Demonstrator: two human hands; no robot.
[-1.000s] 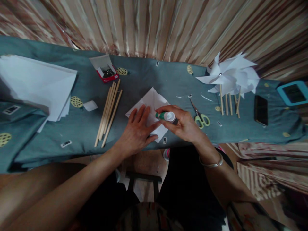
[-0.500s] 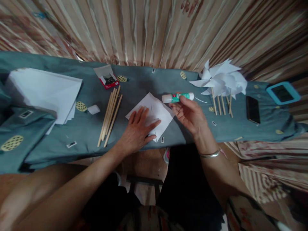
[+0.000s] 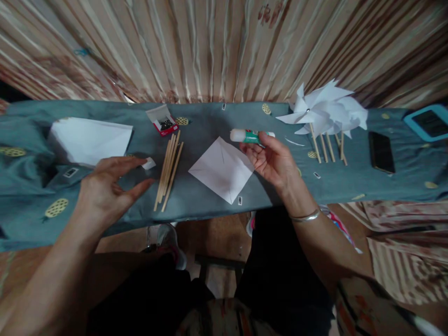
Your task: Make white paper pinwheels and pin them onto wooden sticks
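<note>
My right hand [image 3: 268, 158] is closed around a green and white glue stick [image 3: 250, 136], its uncapped end pointing left. Below and to the left of it lies a square white paper [image 3: 221, 171] with dark lines running in from its corners. My left hand [image 3: 112, 186] is spread, thumb and fingers apart, beside the small white cap [image 3: 149, 164]. Its fingertips are at the cap's near side; whether they touch it I cannot tell. Wooden sticks [image 3: 169, 170] lie in a bundle just right of that hand.
A stack of white paper [image 3: 93, 140] lies left. Behind the sticks stands an open red box [image 3: 164, 122] of small dark pieces. White paper pinwheels [image 3: 324, 109] on sticks, a dark phone [image 3: 381, 152] and a blue-framed device [image 3: 429, 123] lie right. A pleated curtain [image 3: 210, 51] hangs behind the table.
My left hand has lifted off the square paper and moved left to the white cap, its fingers opening. My right hand still holds the glue stick, slightly further left. The view has shifted a little.
</note>
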